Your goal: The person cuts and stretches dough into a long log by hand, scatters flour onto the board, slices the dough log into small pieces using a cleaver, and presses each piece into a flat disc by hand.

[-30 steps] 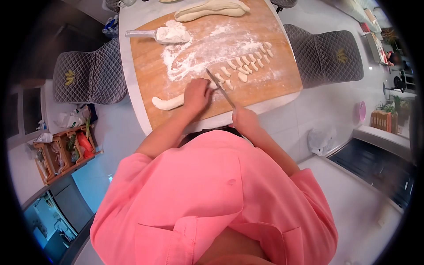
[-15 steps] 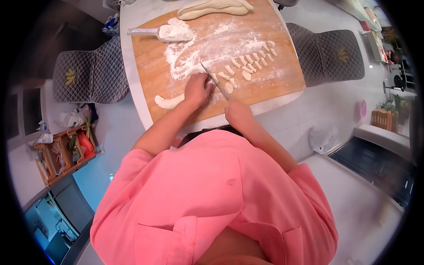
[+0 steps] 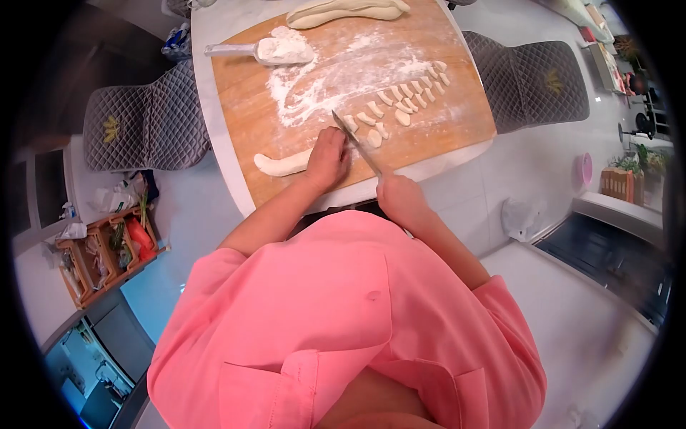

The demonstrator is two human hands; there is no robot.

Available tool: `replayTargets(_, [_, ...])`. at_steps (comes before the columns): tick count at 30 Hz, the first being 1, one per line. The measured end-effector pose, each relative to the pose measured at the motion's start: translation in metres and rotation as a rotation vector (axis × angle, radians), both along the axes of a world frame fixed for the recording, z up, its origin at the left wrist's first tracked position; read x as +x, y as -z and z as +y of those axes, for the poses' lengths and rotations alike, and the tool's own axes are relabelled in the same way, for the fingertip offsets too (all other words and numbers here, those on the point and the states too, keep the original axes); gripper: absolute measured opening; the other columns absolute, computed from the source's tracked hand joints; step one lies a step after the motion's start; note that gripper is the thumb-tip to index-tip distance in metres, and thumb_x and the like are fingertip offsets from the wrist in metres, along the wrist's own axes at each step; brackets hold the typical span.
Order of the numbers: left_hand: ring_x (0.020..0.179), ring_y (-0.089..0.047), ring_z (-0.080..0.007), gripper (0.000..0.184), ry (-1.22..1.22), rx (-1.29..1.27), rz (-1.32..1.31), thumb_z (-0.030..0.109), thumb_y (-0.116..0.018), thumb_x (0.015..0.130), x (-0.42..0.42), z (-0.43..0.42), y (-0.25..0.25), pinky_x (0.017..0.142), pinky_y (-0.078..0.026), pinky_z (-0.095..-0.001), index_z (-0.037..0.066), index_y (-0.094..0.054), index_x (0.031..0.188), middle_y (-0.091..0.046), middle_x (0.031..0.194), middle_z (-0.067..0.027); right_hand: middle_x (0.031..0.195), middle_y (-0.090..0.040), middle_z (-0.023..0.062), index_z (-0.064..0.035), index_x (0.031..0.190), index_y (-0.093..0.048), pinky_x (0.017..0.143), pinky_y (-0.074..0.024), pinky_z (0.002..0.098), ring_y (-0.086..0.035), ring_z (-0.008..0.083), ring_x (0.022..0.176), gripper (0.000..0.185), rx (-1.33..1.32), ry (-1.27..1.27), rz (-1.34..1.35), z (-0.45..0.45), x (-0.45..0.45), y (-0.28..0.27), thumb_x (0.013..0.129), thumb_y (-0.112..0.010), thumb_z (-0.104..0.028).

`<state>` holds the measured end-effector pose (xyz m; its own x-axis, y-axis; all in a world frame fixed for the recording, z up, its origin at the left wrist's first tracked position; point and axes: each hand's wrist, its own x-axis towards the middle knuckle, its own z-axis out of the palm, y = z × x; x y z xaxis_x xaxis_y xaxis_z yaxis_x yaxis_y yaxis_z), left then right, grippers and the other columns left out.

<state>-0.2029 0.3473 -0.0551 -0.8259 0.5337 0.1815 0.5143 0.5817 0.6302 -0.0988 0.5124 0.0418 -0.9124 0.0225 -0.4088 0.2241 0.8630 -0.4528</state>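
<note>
My left hand (image 3: 329, 157) is closed over the right end of a dough roll (image 3: 280, 165), whose left part lies bare on the wooden board (image 3: 236, 107). In my right hand (image 3: 404, 198) is the handle of a kitchen knife (image 3: 361, 145). Its blade points up and left, close beside my left fingers; whether the edge touches the dough I cannot tell. Right of the blade, cut dough pieces (image 3: 404, 114) lie in slanting rows on the board. The fingertips of my left hand are partly hidden.
A scoop (image 3: 232, 50) heaped with white flour (image 3: 286, 48) rests at the board's upper left. Flour is smeared over the middle. A thick folded length of dough (image 3: 346, 13) lies at the far edge. Quilted chairs (image 3: 146, 118) stand on both sides of the white table (image 3: 207, 93).
My left hand has shifted slightly right and nearer to me, baring more of the dough roll. The knife and right hand have also moved a little right and toward me.
</note>
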Motion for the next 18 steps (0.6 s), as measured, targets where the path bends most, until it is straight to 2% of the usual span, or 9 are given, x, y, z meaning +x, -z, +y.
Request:
replayTargets(2, [0.09,-0.05,-0.0378,0.03,0.015,-0.041,0.022,0.0,-0.065,0.071,0.002,-0.001,0.002,0.08,-0.044,-0.0444,0.0,-0.049,0.097,-0.051,0.094,-0.0186,0.072,-0.064,0.025,0.0011,0.108,-0.053,0.066,-0.0497,0.054,-0.063,0.044,0.07,0.026,0.035,0.007,-0.014,-0.002,-0.001,0.023,0.093,-0.045,-0.019])
replayTargets(6, [0.093,-0.051,-0.0365,0.028,-0.013,-0.098,0.001,0.006,-0.067,0.073,0.001,-0.01,-0.012,0.082,-0.045,-0.0442,0.002,-0.055,0.099,-0.054,0.097,-0.0157,0.076,-0.065,0.0256,0.0011,0.1,-0.053,0.07,-0.0507,0.0534,-0.065,0.0441,0.074,0.019,0.025,0.036,-0.001,-0.009,-0.003,0.025,0.088,-0.048,-0.013])
replayTargets(8, [0.096,-0.053,-0.0346,0.025,-0.191,-0.087,0.046,0.014,-0.068,0.077,-0.005,-0.012,-0.009,0.084,-0.045,-0.0436,0.004,-0.061,0.099,-0.059,0.098,-0.0131,0.076,-0.066,0.0252,0.0013,0.097,-0.053,0.069,-0.0507,0.053,-0.065,0.0439,0.073,0.017,0.0,0.059,0.078,-0.008,-0.002,0.025,0.088,-0.049,-0.013])
replayTargets(9, [0.096,-0.053,-0.0346,0.025,-0.194,-0.089,0.046,0.014,-0.068,0.077,-0.008,-0.014,-0.008,0.084,-0.045,-0.0436,0.004,-0.061,0.099,-0.059,0.098,-0.0131,0.076,-0.066,0.0252,0.0013,0.097,-0.053,0.069,-0.0507,0.053,-0.065,0.0439,0.073,0.017,-0.002,0.056,0.078,-0.009,-0.002,0.019,0.088,-0.049,-0.013])
replayTargets(11, [0.096,-0.054,-0.0331,0.024,-0.264,-0.058,-0.094,0.02,-0.068,0.08,-0.015,-0.018,-0.007,0.085,-0.045,-0.0429,0.005,-0.065,0.097,-0.063,0.095,-0.0125,0.075,-0.065,0.0249,0.001,0.096,-0.052,0.068,-0.0504,0.0529,-0.064,0.0438,0.073,0.017,-0.039,0.044,0.095,-0.012,-0.003,-0.004,0.088,-0.048,-0.013])
replayTargets(12, [0.094,-0.056,-0.0335,0.026,-0.261,-0.056,-0.258,0.023,-0.068,0.079,-0.022,-0.019,-0.01,0.084,-0.046,-0.0422,0.002,-0.064,0.095,-0.063,0.091,-0.015,0.075,-0.065,0.0249,0.001,0.096,-0.052,0.068,-0.0504,0.0529,-0.064,0.0438,0.073,0.017,-0.039,0.047,0.092,-0.013,-0.003,-0.007,0.088,-0.048,-0.013])
replayTargets(15, [0.091,-0.057,-0.0343,0.028,-0.33,-0.016,-0.411,0.023,-0.069,0.077,-0.026,-0.016,-0.02,0.082,-0.047,-0.0427,0.001,-0.063,0.092,-0.064,0.09,-0.0165,0.075,-0.065,0.025,0.0005,0.096,-0.051,0.069,-0.05,0.0531,-0.064,0.0437,0.074,0.016,-0.03,-0.008,0.032,-0.014,-0.008,-0.008,0.089,-0.048,-0.013])
replayTargets(18, [0.089,-0.057,-0.0347,0.029,-0.332,0.0,-0.389,0.023,-0.069,0.075,-0.026,-0.014,-0.023,0.08,-0.047,-0.0428,0.0,-0.062,0.091,-0.063,0.088,-0.0176,0.077,-0.065,0.0251,0.0007,0.096,-0.051,0.069,-0.0497,0.0536,-0.064,0.0435,0.074,0.017,-0.009,0.001,0.032,-0.02,-0.012,0.011,0.089,-0.049,-0.015])
